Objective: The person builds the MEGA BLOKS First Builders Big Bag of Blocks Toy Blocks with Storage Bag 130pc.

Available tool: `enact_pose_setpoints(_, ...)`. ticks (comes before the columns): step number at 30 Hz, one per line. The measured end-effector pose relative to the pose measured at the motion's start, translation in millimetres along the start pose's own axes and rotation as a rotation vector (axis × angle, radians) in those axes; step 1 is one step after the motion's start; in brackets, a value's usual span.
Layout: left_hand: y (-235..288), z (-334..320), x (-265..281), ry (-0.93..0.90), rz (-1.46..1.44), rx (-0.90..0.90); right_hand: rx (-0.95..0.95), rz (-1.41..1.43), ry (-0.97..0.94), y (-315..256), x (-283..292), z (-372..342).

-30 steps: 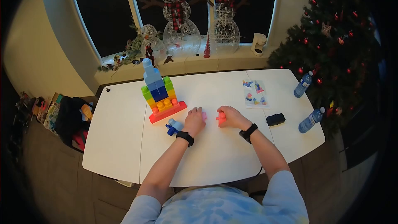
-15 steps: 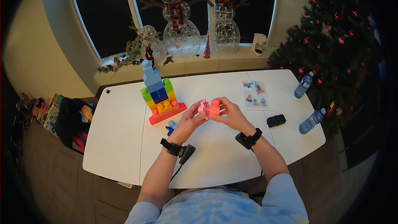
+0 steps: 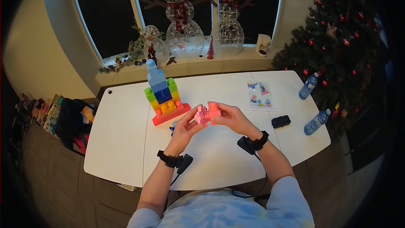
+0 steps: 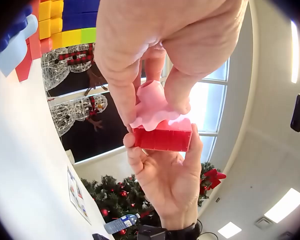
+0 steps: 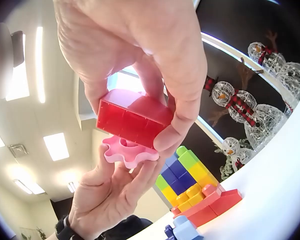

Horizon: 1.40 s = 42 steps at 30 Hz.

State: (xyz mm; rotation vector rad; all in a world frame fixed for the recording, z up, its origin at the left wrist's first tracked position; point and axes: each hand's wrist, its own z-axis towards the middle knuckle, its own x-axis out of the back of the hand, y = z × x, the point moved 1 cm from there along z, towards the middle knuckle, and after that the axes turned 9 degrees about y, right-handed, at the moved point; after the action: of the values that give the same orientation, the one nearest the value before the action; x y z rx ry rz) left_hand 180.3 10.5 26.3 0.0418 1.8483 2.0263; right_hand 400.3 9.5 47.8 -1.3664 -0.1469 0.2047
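Observation:
Both hands are raised over the table, close together. The left hand (image 3: pixel 183 128) pinches a light pink toy piece with a wavy, flower-like rim (image 4: pixel 152 107). Between the fingers and thumb of the right hand (image 3: pixel 236 120) is a coral-red building block (image 5: pixel 132 125), its hollow underside showing in both wrist views. The pink piece and the block meet edge to edge in front of the body. Left of the hands stands a stepped tower of red, yellow, green and blue blocks (image 3: pixel 162 96). Small blue pieces (image 5: pixel 185 229) lie beside the tower, mostly hidden behind the left hand in the head view.
On the white table (image 3: pixel 215 160) lie a picture sheet (image 3: pixel 260 96) and a black case (image 3: pixel 281 122). Two water bottles (image 3: pixel 309 85) stand along the right edge. Wire snowmen (image 3: pixel 181 25) line the windowsill, and a decorated tree (image 3: pixel 337 50) stands at the right.
Both hands have lifted from the table and come together, bringing the pink piece and the red block against each other. Since half a second ago they have shifted slightly left.

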Motion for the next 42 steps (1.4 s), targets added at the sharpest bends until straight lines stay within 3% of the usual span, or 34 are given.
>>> enact_pose_setpoints(7,2.7,-6.7,6.7,0.009,-0.002,-0.028,0.065,-0.010,0.014,0.5,-12.0,0.4)
enact_pose_setpoints(12,0.7,-5.8,3.2,0.018,0.094,-0.076,0.161,-0.217,0.041,4.6,-20.7,1.1)
enact_pose_setpoints(19,-28.9,-6.1,4.4,0.122,0.088,-0.129,0.017,-0.035,0.014,27.4,-19.7,1.3)
enact_pose_setpoints(22,-47.5,-8.0,9.9,0.159,0.249,-0.217,-0.067,-0.057,-0.071,55.3,-9.1,7.7)
enact_pose_setpoints(24,-53.9,-13.1,12.2,0.167,0.526,-0.325,-0.095,-0.263,-0.118,72.8,-3.9,8.9)
enact_pose_setpoints(28,-59.1,-22.1,12.8,0.161,0.784,-0.436,-0.031,-0.457,-0.082,87.1,-7.4,8.4)
enact_pose_setpoints(30,-58.8,-25.2,14.5,0.144,0.813,-0.450,-0.164,-0.467,-0.111,84.4,-11.3,7.9)
enact_pose_setpoints(34,-39.6,-27.7,23.2,0.159,0.977,-0.566,-0.043,-0.495,-0.080,98.4,-9.0,5.9)
enact_pose_setpoints(38,-30.3,-19.8,66.8,0.279,1.055,-0.449,0.094,-0.703,-0.040,93.3,-4.3,4.6)
enact_pose_setpoints(40,-26.2,-14.6,84.6,0.115,1.047,-0.333,0.147,-0.739,-0.046,93.9,-1.2,4.6)
enact_pose_setpoints(42,-21.9,-9.7,92.7,0.065,0.988,-0.268,0.168,-0.744,-0.076,92.8,-0.6,5.1)
